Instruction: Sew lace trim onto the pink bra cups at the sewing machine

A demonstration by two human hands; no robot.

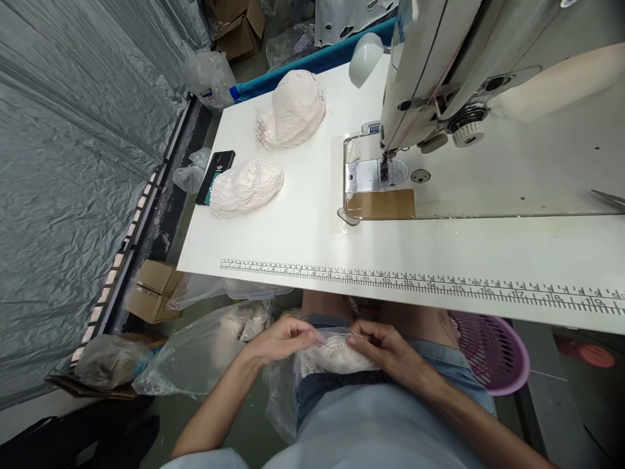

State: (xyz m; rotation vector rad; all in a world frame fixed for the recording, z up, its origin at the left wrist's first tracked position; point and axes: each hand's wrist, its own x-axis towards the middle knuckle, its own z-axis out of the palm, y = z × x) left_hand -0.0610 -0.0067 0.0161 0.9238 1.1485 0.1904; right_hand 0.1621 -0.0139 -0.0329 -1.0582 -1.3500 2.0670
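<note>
Over my lap, below the table's front edge, I hold a white lace fabric piece (342,355) with a sheer edge. My left hand (288,337) pinches its left upper edge between thumb and fingers. On the other side my right hand (383,348) grips the right upper edge, fingers curled. On the table lie a stack of pale pink lace pieces (249,187) and, farther back, a pile of pale pink cup-shaped pieces (297,107) with loose threads. The sewing machine's presser foot (385,170) stands to the right of them, away from both hands.
A dark phone-like object (215,177) lies partly under the lace stack. A printed ruler (390,279) runs along the white table's front. Metal tips, perhaps of scissors (608,197), show at far right. Below are a purple basket (502,358), plastic bags (195,352) and a cardboard box (153,293).
</note>
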